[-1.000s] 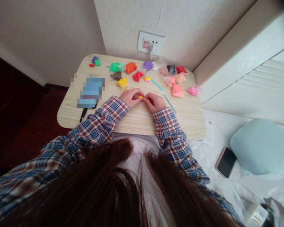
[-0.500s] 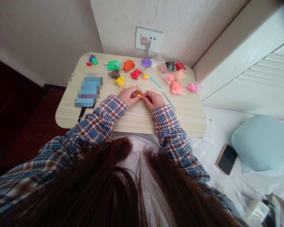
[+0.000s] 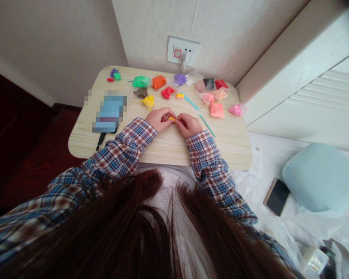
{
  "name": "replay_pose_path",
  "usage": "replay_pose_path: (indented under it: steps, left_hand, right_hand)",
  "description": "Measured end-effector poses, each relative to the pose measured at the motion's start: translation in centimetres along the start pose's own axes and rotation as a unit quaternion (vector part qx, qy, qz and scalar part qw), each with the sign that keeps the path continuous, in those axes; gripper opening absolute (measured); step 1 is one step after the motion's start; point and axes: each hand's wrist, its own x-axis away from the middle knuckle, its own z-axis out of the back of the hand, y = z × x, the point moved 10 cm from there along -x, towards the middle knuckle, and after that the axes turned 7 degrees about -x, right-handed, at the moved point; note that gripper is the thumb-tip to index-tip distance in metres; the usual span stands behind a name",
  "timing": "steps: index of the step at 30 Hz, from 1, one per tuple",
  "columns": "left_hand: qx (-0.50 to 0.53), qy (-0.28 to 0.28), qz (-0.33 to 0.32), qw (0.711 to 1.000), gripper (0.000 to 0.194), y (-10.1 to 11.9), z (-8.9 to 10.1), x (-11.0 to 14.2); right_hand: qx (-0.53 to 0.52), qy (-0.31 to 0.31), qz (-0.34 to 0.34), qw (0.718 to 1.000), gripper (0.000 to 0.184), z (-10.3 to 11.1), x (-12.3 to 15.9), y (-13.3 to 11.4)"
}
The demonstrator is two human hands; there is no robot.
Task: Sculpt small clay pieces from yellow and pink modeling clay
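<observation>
Between my hands, over the middle of the table, is a small piece of yellow clay (image 3: 171, 119), mostly covered by fingers. My left hand (image 3: 159, 120) is closed, with thumb and fingers pinched round it. From the other side, my right hand (image 3: 189, 125) pinches at the clay's right end, its fingertips meeting those of the left. Just beyond the hands lie an open bag of yellow clay (image 3: 148, 102) and a small yellow and orange clay piece (image 3: 180, 95). Two blue modelling tools (image 3: 192, 103) lie to the right, the nearer one close to my right hand.
Bags of clay line the table's (image 3: 229, 147) back, among them green (image 3: 141, 81), orange (image 3: 159, 81), red (image 3: 167, 92) and salmon (image 3: 216, 110). Purple and green clay shapes (image 3: 116, 75) sit at the far left corner. A blurred-out phone (image 3: 109, 114) lies left. A pillow (image 3: 321, 178) is at right.
The whole view shifts slightly. Both hands keep their pinch on the yellow clay, with hardly any visible finger movement.
</observation>
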Motion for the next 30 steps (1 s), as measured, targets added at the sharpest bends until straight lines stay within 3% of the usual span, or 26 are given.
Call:
replay_pose_path:
  steps: [30]
  left_hand:
    - [-0.012,0.004,-0.003,1.0,0.017,-0.52,-0.18,0.04]
  right_hand:
    - [0.004,-0.006,0.002,1.0,0.028,-0.32,0.01,0.52]
